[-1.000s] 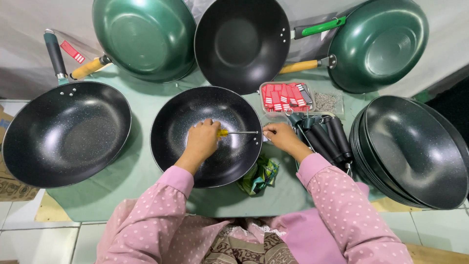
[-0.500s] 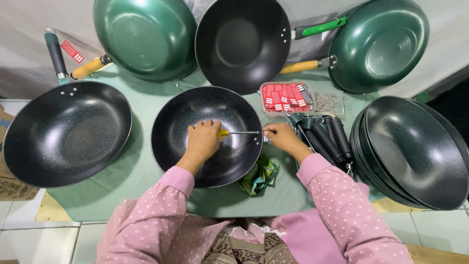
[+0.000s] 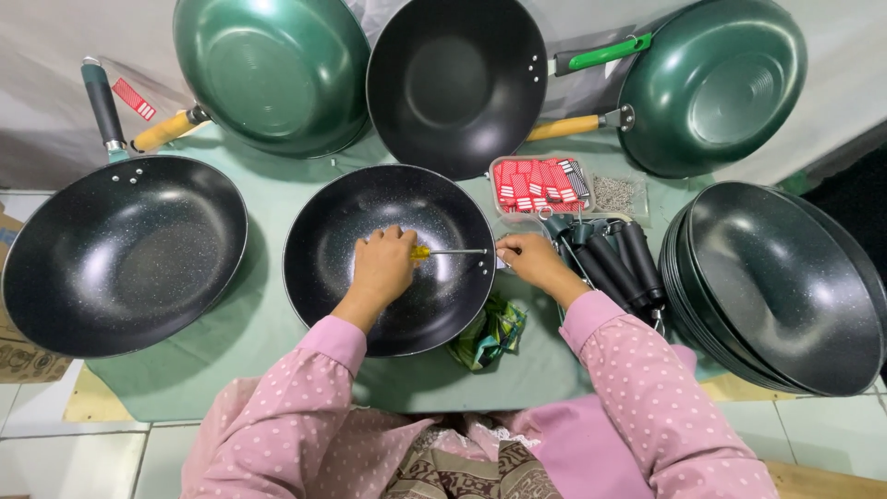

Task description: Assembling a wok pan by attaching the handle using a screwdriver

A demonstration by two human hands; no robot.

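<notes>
A black speckled wok [image 3: 333, 277] without a handle lies in front of me on the green cloth. Inside it my left hand [image 3: 383, 268] grips a yellow-handled screwdriver [image 3: 450, 251], whose shaft points right to the wok's rim. My right hand [image 3: 528, 261] pinches something small against the outside of that rim, just where the screwdriver tip meets it. What it pinches is hidden by the fingers. Several black handles [image 3: 610, 263] lie right beside that hand.
A stack of handle-less black woks [image 3: 785, 286] sits at the right, a black wok with a handle [image 3: 120, 254] at the left. Two green woks [image 3: 273, 69] [image 3: 716, 83] and a black one [image 3: 457, 83] lean at the back. A tray of red tags [image 3: 536, 182], screws [image 3: 617, 192] and a crumpled wrapper [image 3: 485, 334] lie nearby.
</notes>
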